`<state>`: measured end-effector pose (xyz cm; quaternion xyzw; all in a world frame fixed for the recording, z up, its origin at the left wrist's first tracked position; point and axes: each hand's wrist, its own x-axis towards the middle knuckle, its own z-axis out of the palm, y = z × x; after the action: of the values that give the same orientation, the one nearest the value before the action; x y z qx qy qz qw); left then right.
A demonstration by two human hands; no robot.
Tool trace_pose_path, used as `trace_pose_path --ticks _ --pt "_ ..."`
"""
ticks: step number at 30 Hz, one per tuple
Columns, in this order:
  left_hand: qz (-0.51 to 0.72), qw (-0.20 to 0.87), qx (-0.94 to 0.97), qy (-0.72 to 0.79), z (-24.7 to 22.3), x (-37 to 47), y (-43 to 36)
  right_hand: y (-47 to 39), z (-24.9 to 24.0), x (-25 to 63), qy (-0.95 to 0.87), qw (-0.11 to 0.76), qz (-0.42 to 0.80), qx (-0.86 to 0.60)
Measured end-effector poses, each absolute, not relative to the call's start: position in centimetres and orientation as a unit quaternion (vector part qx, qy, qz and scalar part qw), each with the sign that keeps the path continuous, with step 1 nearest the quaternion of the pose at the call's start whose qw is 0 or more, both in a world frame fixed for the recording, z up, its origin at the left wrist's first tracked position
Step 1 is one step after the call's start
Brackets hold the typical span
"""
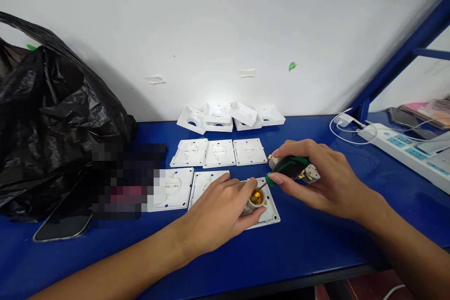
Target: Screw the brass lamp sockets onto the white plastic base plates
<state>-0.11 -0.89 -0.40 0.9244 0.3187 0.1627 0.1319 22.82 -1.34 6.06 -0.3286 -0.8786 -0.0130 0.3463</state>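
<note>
My right hand [326,180] is closed around the green and black handle of a screwdriver [288,167]. The screwdriver's thin shaft points down and left, its tip inside a white lamp socket [258,198] with a brass-coloured interior. Thumb and fingers of my left hand [225,201] grip this socket from the left, keeping it on a square white plate [271,213]. Behind the screwdriver and right hand are more lamp sockets [310,174] with brass contacts, partly covered. To the left, another white plate [200,183] is partly hidden by my left hand.
Several white plates [218,153] lie in rows on the blue table [298,253]. White box-shaped housings [218,115] are piled against the wall. A black plastic bag [59,112] and a phone [65,215] are on the left. At right lies a white power strip [408,150] with cables.
</note>
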Motion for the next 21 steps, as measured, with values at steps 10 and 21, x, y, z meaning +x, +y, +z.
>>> trace_pose_path --ticks 10,21 --pt "0.155 0.14 0.923 0.322 -0.22 -0.08 -0.91 -1.45 6.06 22.86 -0.88 0.345 -0.011 -0.327" --pt "0.15 0.145 0.923 0.322 -0.31 -0.13 -0.85 -1.35 6.01 22.79 -0.881 0.344 -0.007 -0.325"
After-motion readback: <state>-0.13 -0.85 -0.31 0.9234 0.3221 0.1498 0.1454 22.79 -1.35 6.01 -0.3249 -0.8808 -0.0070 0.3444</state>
